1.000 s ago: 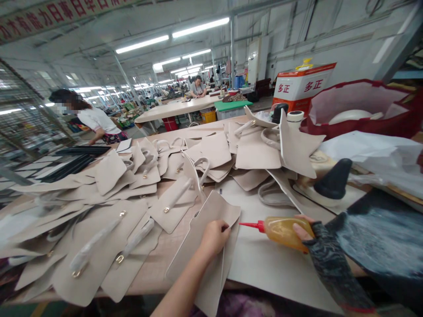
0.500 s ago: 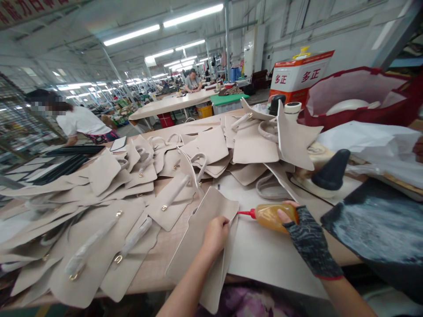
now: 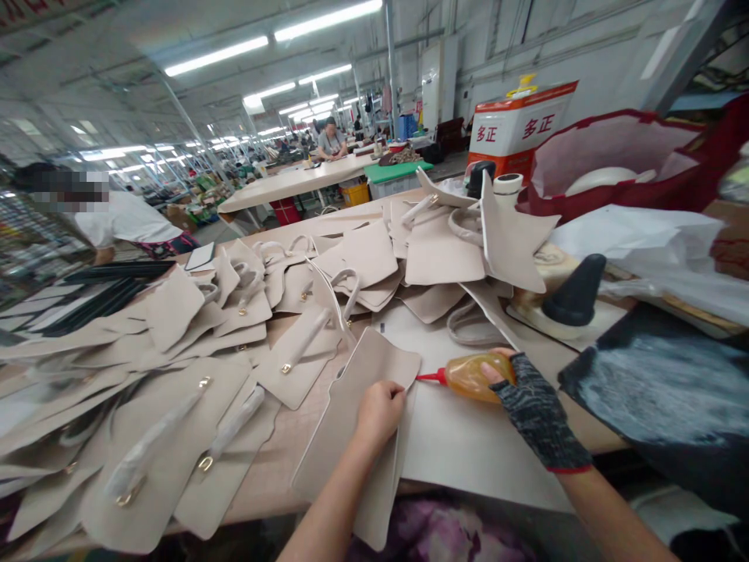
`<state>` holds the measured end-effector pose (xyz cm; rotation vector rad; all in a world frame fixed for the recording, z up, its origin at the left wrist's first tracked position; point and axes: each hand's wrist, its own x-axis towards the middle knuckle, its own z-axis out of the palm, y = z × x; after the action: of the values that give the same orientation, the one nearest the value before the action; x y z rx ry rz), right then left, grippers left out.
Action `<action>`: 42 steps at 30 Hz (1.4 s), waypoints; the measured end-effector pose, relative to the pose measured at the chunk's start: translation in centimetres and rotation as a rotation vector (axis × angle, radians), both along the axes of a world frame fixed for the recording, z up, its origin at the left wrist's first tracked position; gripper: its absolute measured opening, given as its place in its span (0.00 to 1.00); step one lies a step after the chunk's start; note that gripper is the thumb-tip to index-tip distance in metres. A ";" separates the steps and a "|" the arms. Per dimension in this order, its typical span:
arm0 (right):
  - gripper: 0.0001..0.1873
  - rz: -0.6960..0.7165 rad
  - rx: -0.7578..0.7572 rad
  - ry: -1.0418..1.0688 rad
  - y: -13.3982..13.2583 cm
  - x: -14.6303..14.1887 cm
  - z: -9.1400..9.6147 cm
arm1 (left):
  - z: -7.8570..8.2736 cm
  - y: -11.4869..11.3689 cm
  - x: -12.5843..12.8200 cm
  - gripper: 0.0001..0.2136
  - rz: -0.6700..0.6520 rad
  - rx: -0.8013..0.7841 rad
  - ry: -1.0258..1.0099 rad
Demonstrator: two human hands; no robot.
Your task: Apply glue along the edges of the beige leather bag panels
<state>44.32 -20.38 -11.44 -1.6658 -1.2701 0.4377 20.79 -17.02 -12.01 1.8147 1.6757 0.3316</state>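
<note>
Pinching the right edge of a beige leather panel [image 3: 351, 445], the left hand [image 3: 380, 410] holds it flat at the table's near edge, apparently to steady it. The gloved right hand [image 3: 530, 402] is wrapped around an amber squeeze bottle [image 3: 471, 376] held sideways, its red nozzle [image 3: 430, 378] aimed at the panel's corner just beside the left fingers. Under the bottle lies a pale sheet [image 3: 468, 460]; beyond are heaps of handled panels [image 3: 234, 328], a black cone [image 3: 576, 293] and, farther back, a red-and-white can [image 3: 515, 125].

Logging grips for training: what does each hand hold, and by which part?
The right hand grips the glue bottle round its rear body. The left hand holds the beige panel at its right edge.
</note>
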 end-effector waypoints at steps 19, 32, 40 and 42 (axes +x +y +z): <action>0.22 0.045 -0.026 0.017 -0.6 0.2 -0.3 | 0.2 0.0 0.0 0.12 0.024 -0.004 -0.024; 0.25 0.040 -0.080 0.049 -3.8 -1.1 -0.8 | 0.1 0.0 0.0 0.11 0.009 0.016 -0.038; 0.25 0.073 -0.180 0.159 -5.8 -2.3 -0.2 | -0.2 -0.2 -0.1 0.12 0.011 0.024 -0.087; 0.25 0.074 -0.214 0.177 -6.4 -2.7 0.1 | -0.2 -0.2 -0.1 0.12 0.010 0.025 -0.085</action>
<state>41.66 -26.78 -11.32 -1.7171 -1.1889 0.7715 20.70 -17.26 -12.18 1.7855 1.6297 0.4290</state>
